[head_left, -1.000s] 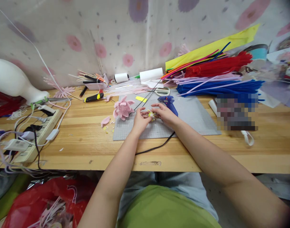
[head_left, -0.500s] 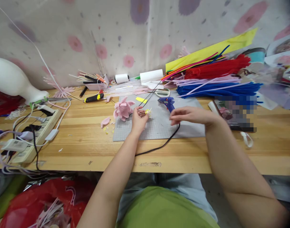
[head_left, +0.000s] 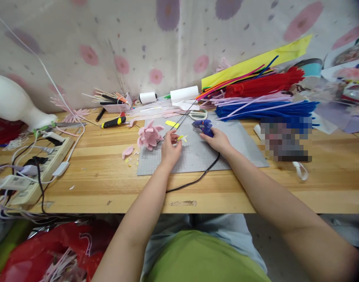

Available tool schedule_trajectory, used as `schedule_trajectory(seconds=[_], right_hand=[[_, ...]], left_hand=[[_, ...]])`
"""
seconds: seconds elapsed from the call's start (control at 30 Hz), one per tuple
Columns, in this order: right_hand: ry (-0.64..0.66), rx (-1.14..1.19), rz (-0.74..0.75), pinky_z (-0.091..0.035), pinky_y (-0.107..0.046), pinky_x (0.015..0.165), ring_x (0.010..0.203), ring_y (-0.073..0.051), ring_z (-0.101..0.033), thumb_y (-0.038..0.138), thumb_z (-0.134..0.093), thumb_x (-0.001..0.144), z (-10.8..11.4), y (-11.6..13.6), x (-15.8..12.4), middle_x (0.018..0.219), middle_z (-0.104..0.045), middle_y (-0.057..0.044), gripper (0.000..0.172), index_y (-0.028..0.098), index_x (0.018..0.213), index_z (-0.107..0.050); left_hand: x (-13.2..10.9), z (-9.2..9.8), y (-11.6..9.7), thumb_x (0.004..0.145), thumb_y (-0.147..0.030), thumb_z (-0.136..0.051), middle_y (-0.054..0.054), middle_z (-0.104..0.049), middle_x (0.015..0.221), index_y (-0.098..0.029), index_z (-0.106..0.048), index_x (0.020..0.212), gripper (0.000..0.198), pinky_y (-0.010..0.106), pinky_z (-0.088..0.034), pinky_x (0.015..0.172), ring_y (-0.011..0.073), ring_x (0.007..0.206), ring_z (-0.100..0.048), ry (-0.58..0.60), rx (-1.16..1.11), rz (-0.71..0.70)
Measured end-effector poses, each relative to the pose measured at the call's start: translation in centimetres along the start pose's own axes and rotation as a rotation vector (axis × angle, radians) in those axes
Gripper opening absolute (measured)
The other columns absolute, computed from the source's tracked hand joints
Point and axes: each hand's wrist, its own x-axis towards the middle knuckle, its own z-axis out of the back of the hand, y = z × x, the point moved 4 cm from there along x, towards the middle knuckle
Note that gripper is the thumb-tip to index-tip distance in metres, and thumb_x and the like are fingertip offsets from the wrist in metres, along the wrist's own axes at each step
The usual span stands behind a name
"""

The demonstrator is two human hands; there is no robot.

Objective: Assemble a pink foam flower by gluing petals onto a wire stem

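Observation:
Between the fingertips of my left hand (head_left: 171,148) is a small yellow and white flower centre (head_left: 183,138), its pale threads pointing right. Thin dark wire stems (head_left: 185,116) run up and away behind that hand. My right hand (head_left: 217,140) is wrapped round the handle of a blue hot glue gun (head_left: 203,126), whose nozzle points left above the grey cutting mat (head_left: 194,160). A pink felt flower (head_left: 150,135) lies just left of my left hand. Beyond the hands, a yellow strip (head_left: 172,124) and scissors (head_left: 198,114) rest on the mat.
A black cord (head_left: 197,181) trails across the table front. Blue pipe cleaners (head_left: 267,109) and red ones (head_left: 264,84) are piled at back right. A utility knife (head_left: 113,122) and loose pink petal (head_left: 127,152) lie left. A power strip (head_left: 46,168) with cables stands at far left.
My right hand has come down and closed round the glue gun's handle, turning the gun slightly. My left hand keeps its hold on the flower centre. The view has shifted slightly.

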Motion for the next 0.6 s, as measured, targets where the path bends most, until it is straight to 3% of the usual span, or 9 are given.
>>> schedule_trajectory(seconds=[0.07,0.17,0.27,0.37,0.6], right_hand=[[-0.02,0.205,-0.009,-0.046,-0.035,0.074,0.082,-0.022,-0.061,0.051,-0.064,0.067,0.6,0.4,-0.3,0.089,-0.068,-0.008,0.042,0.017,0.092,-0.064],[0.095,0.433,0.013,-0.044,-0.029,0.062,0.065,-0.015,-0.056,0.053,-0.068,0.062,1.8,1.5,-1.1,0.075,-0.064,-0.004,0.044,0.017,0.088,-0.063],[0.244,0.39,0.007,-0.037,-0.025,0.05,0.051,-0.01,-0.045,0.054,-0.071,0.061,2.7,2.1,-2.0,0.055,-0.052,0.002,0.042,0.016,0.076,-0.062],[0.355,0.301,0.033,-0.034,-0.024,0.047,0.051,-0.01,-0.044,0.054,-0.072,0.06,3.0,2.3,-2.6,0.056,-0.052,0.001,0.043,0.015,0.076,-0.063],[0.384,0.199,0.083,-0.036,-0.025,0.053,0.056,-0.011,-0.048,0.056,-0.071,0.061,3.1,2.7,-2.8,0.062,-0.057,-0.001,0.045,0.015,0.076,-0.064]], left_hand=[[0.1,-0.1,0.5,0.065,-0.004,-0.065,-0.001,-0.061,0.082,-0.022,-0.055,0.1,0.042,0.025,-0.046,0.078,0.0119,0.078,-0.059,0.001,-0.037,0.039],[0.2,-0.1,0.9,0.064,-0.003,-0.066,-0.001,-0.061,0.08,-0.022,-0.054,0.1,0.043,0.025,-0.046,0.079,0.0115,0.078,-0.06,0.007,-0.054,0.055],[0.2,-0.1,0.9,0.063,-0.004,-0.066,-0.001,-0.061,0.08,-0.021,-0.055,0.101,0.043,0.026,-0.045,0.079,0.0119,0.078,-0.06,0.024,-0.028,0.046],[0.1,-0.1,0.8,0.063,-0.003,-0.066,-0.001,-0.062,0.081,-0.021,-0.056,0.101,0.043,0.026,-0.045,0.079,0.0121,0.078,-0.059,0.036,-0.022,0.058],[0.1,-0.1,0.6,0.063,-0.002,-0.066,0.0,-0.062,0.083,-0.021,-0.056,0.103,0.045,0.027,-0.044,0.081,0.0127,0.078,-0.06,0.047,-0.032,0.083]])
